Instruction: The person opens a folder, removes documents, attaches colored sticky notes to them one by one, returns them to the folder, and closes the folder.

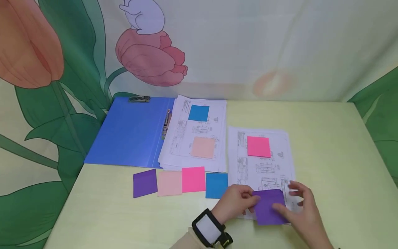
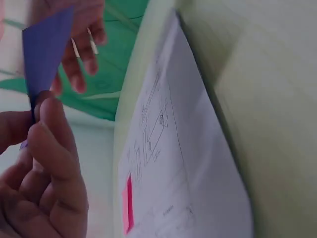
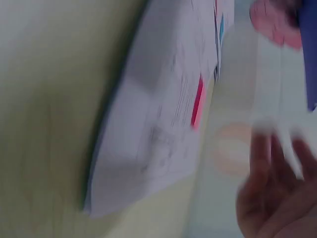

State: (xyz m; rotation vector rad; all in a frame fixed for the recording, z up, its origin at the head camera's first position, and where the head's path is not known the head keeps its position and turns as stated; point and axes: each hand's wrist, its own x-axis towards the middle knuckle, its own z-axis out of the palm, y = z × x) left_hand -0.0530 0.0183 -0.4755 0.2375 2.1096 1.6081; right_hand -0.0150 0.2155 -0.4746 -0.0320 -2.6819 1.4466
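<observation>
My left hand [image 1: 237,200] pinches the left edge of a purple sticky note [image 1: 269,211] between thumb and fingers. The note is held above the lower part of a sheaf of printed drawings [image 1: 283,140], as the left wrist view confirms. A bright pink sticky note [image 1: 259,146] lies on the upper part of the same sheet. My right hand [image 1: 306,214] hovers at the purple note's right side with its fingers spread. In the right wrist view, the right hand [image 3: 282,193] stands apart from the purple note [image 3: 309,54], its fingertips blurred.
A blue clip folder [image 1: 130,135] lies open at the back left. More drawings [image 1: 177,145] rest on its right side, bearing a blue note [image 1: 199,113] and a peach note [image 1: 203,147]. Before it on the table are purple [image 1: 145,183], pale pink [image 1: 169,183], bright pink [image 1: 193,179] and blue [image 1: 216,185] notes.
</observation>
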